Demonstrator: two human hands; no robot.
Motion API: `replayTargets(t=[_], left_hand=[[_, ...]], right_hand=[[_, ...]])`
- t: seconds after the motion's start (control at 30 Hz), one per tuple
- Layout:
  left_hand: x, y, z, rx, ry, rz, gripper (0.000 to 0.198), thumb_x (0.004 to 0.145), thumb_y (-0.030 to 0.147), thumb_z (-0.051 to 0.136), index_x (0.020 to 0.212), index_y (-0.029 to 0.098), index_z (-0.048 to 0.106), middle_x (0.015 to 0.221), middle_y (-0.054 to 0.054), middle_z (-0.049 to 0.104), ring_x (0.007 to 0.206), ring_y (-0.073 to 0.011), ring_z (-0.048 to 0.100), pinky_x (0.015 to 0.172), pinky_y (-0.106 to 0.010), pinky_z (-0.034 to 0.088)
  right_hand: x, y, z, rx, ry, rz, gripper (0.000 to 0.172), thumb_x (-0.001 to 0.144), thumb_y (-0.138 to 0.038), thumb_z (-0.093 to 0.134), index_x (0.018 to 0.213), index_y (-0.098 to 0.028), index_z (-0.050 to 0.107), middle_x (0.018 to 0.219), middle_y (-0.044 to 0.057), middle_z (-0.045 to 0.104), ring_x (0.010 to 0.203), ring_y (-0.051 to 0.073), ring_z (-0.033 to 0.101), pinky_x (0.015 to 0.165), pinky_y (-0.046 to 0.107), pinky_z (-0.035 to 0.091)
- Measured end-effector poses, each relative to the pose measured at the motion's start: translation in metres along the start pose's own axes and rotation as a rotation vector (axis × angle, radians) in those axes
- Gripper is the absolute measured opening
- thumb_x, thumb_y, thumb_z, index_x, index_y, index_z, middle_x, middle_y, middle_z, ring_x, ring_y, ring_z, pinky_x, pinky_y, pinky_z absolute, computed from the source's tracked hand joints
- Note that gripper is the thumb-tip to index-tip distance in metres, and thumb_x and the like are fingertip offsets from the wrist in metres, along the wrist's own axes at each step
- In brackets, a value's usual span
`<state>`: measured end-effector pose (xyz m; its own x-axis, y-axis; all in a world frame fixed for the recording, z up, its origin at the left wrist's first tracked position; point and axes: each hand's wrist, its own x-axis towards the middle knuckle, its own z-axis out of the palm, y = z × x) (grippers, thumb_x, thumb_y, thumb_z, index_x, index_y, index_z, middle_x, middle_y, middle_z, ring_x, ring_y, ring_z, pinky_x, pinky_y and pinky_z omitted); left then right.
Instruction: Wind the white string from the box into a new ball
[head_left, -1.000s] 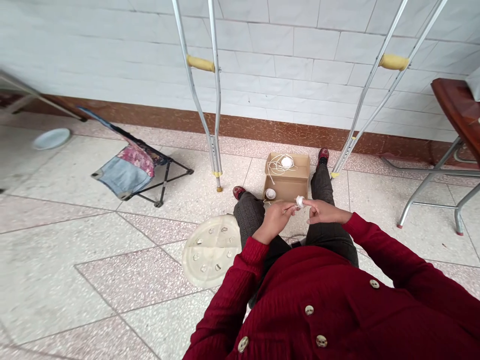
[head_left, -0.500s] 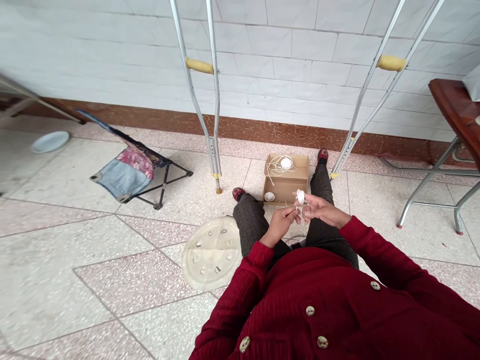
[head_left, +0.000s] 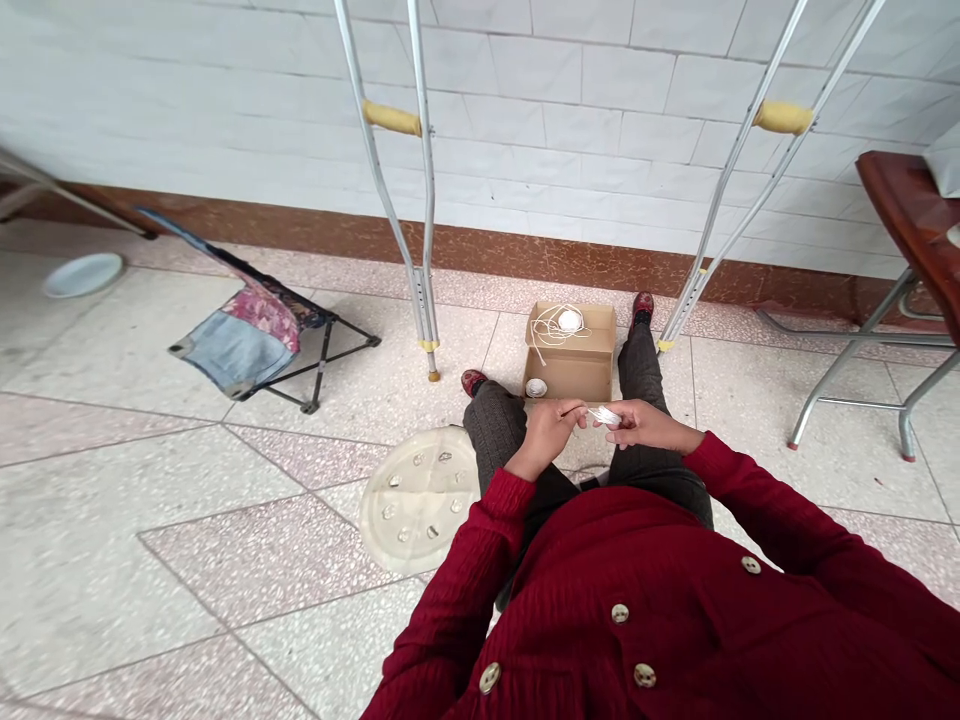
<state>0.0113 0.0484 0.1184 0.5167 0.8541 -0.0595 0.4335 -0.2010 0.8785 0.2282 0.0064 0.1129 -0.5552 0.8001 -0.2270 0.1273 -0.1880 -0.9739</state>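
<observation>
My hands are held together above my knees, in front of my red cardigan. Between them is a small white bundle of string (head_left: 604,415). My right hand (head_left: 645,425) pinches the bundle with its fingertips. My left hand (head_left: 547,432) pinches a thin strand running from the bundle. Beyond my knees stands an open cardboard box (head_left: 570,368). A white ball of string (head_left: 570,321) with loose loops (head_left: 550,327) lies in its raised back part. A small white roll (head_left: 536,387) sits at its front.
Aluminium crutches (head_left: 412,200) (head_left: 739,170) stand on either side against the tiled wall. A low folding stool (head_left: 255,345) lies left, and a pale round perforated disc (head_left: 416,500) sits by my left knee. A plate (head_left: 82,275) and a wooden-topped table (head_left: 900,210) are farther off.
The white bundle has tipped from upright to lying sideways between my fingers. My hands have drawn slightly closer, and the view has shifted a little.
</observation>
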Motion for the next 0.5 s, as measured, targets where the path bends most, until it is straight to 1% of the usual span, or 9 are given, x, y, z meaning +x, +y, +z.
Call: replayTargets(t=[0.07, 0.13, 0.17, 0.2, 0.27, 0.33, 0.37, 0.43, 0.5], left_hand=[[-0.001, -0.004, 0.007, -0.133, -0.044, -0.031, 0.028, 0.09, 0.035, 0.05, 0.083, 0.017, 0.071, 0.066, 0.0, 0.068, 0.068, -0.0148, 0.06, 0.071, -0.025, 0.045], [-0.004, -0.008, 0.012, -0.231, -0.066, -0.057, 0.028, 0.089, 0.036, 0.052, 0.093, 0.015, 0.071, 0.064, 0.0, 0.069, 0.071, -0.0162, 0.062, 0.075, -0.027, 0.047], [-0.005, -0.01, 0.013, -0.265, -0.064, -0.064, 0.029, 0.088, 0.036, 0.054, 0.097, 0.014, 0.07, 0.067, -0.001, 0.07, 0.074, -0.0173, 0.064, 0.078, -0.029, 0.048], [-0.006, -0.01, 0.013, -0.288, -0.059, -0.058, 0.03, 0.088, 0.037, 0.055, 0.102, 0.014, 0.07, 0.074, -0.003, 0.073, 0.081, -0.0186, 0.066, 0.082, -0.031, 0.049], [-0.009, -0.007, 0.011, -0.319, -0.051, -0.008, 0.036, 0.086, 0.036, 0.06, 0.115, 0.016, 0.065, 0.099, -0.007, 0.074, 0.099, -0.0208, 0.066, 0.093, -0.034, 0.048], [-0.011, -0.001, 0.006, -0.346, -0.078, 0.051, 0.048, 0.084, 0.034, 0.063, 0.129, 0.018, 0.057, 0.121, -0.01, 0.067, 0.115, -0.0215, 0.061, 0.1, -0.036, 0.045], [-0.011, 0.002, 0.003, -0.357, -0.103, 0.07, 0.052, 0.084, 0.033, 0.064, 0.134, 0.019, 0.053, 0.127, -0.011, 0.064, 0.119, -0.0216, 0.058, 0.103, -0.036, 0.043], [-0.011, 0.009, 0.0, -0.375, -0.147, 0.082, 0.056, 0.084, 0.033, 0.066, 0.136, 0.02, 0.05, 0.132, -0.011, 0.061, 0.122, -0.0219, 0.057, 0.104, -0.036, 0.042], [-0.01, 0.012, 0.002, -0.384, -0.138, 0.062, 0.05, 0.083, 0.036, 0.067, 0.129, 0.018, 0.058, 0.128, -0.011, 0.064, 0.118, -0.0228, 0.059, 0.103, -0.036, 0.044]], right_hand=[[0.0, -0.003, 0.0, 0.064, 0.015, 0.01, 0.041, 0.083, -0.047, 0.066, 0.107, -0.014, 0.061, 0.072, -0.003, 0.051, 0.055, 0.007, 0.044, 0.055, 0.023, 0.047], [0.0, -0.006, 0.001, 0.111, 0.048, 0.009, 0.04, 0.086, -0.05, 0.061, 0.101, -0.013, 0.063, 0.067, -0.004, 0.049, 0.049, 0.006, 0.039, 0.056, 0.025, 0.049], [0.0, -0.007, 0.001, 0.136, 0.062, 0.006, 0.039, 0.087, -0.051, 0.06, 0.098, -0.013, 0.063, 0.064, -0.005, 0.047, 0.048, 0.006, 0.036, 0.056, 0.026, 0.05], [0.001, -0.008, 0.002, 0.158, 0.069, 0.004, 0.039, 0.087, -0.051, 0.06, 0.096, -0.013, 0.063, 0.061, -0.006, 0.045, 0.047, 0.006, 0.035, 0.057, 0.027, 0.051], [0.002, -0.008, 0.003, 0.178, 0.066, 0.004, 0.039, 0.086, -0.051, 0.06, 0.094, -0.014, 0.063, 0.057, -0.008, 0.04, 0.046, 0.006, 0.034, 0.057, 0.027, 0.051], [0.003, -0.008, 0.003, 0.168, 0.055, 0.014, 0.039, 0.086, -0.051, 0.06, 0.093, -0.014, 0.063, 0.056, -0.008, 0.039, 0.045, 0.006, 0.035, 0.055, 0.026, 0.05], [0.004, -0.009, 0.003, 0.159, 0.047, 0.019, 0.039, 0.086, -0.051, 0.06, 0.093, -0.014, 0.063, 0.056, -0.008, 0.039, 0.045, 0.006, 0.036, 0.053, 0.025, 0.049], [0.005, -0.01, 0.004, 0.147, 0.03, 0.022, 0.039, 0.086, -0.052, 0.06, 0.093, -0.014, 0.063, 0.058, -0.007, 0.04, 0.045, 0.006, 0.036, 0.052, 0.024, 0.047], [0.005, -0.011, 0.004, 0.14, 0.028, 0.019, 0.038, 0.086, -0.052, 0.06, 0.093, -0.014, 0.062, 0.059, -0.007, 0.041, 0.044, 0.006, 0.036, 0.051, 0.023, 0.047]])
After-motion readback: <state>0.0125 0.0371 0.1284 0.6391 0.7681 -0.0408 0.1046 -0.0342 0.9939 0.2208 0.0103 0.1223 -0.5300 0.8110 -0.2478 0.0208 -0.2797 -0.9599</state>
